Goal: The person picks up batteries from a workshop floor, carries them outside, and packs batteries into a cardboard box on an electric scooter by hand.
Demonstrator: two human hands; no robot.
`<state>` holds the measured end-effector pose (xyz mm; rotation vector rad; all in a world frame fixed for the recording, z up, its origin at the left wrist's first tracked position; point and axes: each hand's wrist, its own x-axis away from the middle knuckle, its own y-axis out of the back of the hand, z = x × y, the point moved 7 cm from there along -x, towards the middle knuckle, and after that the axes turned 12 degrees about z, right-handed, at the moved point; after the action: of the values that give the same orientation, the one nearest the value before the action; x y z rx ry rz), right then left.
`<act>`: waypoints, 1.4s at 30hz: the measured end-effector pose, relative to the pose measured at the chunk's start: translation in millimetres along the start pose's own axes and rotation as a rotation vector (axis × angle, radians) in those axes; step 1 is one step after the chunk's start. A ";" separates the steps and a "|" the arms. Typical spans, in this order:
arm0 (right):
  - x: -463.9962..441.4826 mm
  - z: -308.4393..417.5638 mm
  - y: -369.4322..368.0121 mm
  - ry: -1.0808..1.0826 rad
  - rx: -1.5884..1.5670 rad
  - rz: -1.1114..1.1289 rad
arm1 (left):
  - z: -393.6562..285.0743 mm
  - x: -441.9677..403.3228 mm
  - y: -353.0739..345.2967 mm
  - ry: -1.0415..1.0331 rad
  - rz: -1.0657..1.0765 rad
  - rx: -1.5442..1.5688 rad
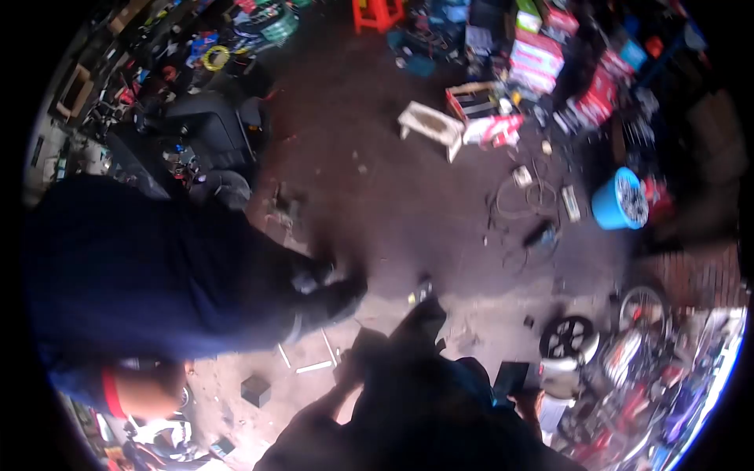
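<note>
The person's two hands are well apart at the bottom of the frame. The left hand (350, 372), left of the dark-clothed body (424, 400), is beside a dark shape (367, 345); blur and shadow leave its grip impossible to tell. The right hand (529, 407), at lower right of centre, is at the edge of a dark flat piece (510, 380); whether its fingers close on it cannot be told.

Another person in dark blue clothes (133, 275) fills the left of the frame, a red band (114, 391) near the arm. On the floor (338, 180) below this person lie white strips (314, 367) and a dark cube (255, 390).

At lower right, a black-spoked wheel (567, 337) is near a motorcycle (628, 365). A filled blue bucket (609, 202) is at right, and a looped cable (514, 206) lies to its left. A low pale bench (430, 125) and a red stool (378, 14) are higher up.
</note>
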<state>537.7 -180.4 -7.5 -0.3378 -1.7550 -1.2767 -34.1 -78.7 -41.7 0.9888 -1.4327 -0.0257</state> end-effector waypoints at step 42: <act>-121.7 1658.6 272.1 0.885 0.689 -0.114 | -179.0 -560.4 985.6 0.609 -0.107 0.623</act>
<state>-53.5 1397.6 -19.9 0.6427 -1.3072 -0.6394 -528.0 947.1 105.2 1.4235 -0.8231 0.6256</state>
